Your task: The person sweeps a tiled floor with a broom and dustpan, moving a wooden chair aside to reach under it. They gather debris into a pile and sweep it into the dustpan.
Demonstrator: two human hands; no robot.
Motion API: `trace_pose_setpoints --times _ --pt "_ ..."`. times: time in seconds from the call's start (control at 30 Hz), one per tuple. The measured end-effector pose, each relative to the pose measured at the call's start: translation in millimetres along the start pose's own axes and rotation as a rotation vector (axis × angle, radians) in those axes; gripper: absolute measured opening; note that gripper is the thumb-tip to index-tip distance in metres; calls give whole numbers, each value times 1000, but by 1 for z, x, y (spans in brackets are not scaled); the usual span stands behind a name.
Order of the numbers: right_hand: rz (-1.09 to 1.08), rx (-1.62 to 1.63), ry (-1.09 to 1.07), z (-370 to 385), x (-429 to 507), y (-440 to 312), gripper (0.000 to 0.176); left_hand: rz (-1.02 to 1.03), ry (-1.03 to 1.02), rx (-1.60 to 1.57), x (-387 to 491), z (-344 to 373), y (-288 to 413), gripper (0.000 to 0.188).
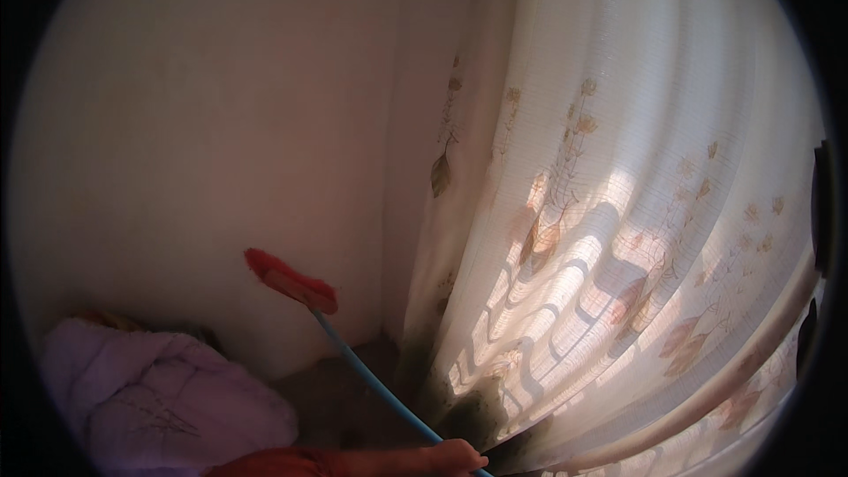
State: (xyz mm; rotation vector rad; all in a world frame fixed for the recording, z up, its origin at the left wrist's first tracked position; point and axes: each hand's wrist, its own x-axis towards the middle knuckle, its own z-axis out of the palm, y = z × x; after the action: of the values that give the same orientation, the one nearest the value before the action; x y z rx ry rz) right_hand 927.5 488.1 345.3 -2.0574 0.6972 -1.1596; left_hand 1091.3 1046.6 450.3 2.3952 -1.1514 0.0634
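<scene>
My left hand (458, 456), at the end of an arm in an orange-red sleeve, grips the blue handle (384, 393) of a broom at the bottom edge. From the hand the handle slants up and left to the broom's head (291, 281), which has red bristles and is held up in front of the pale wall (218, 146). The bristles face up and away from the handle; whether they touch the wall I cannot tell. Sunlit curtains (596, 225) with a flower and leaf pattern hang right of the broom. My right hand is out of view.
A bundled lilac blanket or quilt (179, 397) lies at the lower left by the wall. Dark floor (331, 404) shows between it and the curtains. A beige bar or thick fold (715, 397) curves along the lower right. Dark objects (821, 212) stand at the right rim.
</scene>
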Motion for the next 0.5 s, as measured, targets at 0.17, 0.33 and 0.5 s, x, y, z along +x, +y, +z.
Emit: trace_pose_setpoints --times 0.17,0.33,0.5 --pt "-382 -277 -752 23 -105 43 33 206 -82 313 23 -84 12 12" --pt "-326 86 -1040 134 -187 -142 22 301 13 835 27 -233 -18 11" --pt "337 592 -1427 192 -152 -341 65 144 366 1341 50 -393 -42 9"
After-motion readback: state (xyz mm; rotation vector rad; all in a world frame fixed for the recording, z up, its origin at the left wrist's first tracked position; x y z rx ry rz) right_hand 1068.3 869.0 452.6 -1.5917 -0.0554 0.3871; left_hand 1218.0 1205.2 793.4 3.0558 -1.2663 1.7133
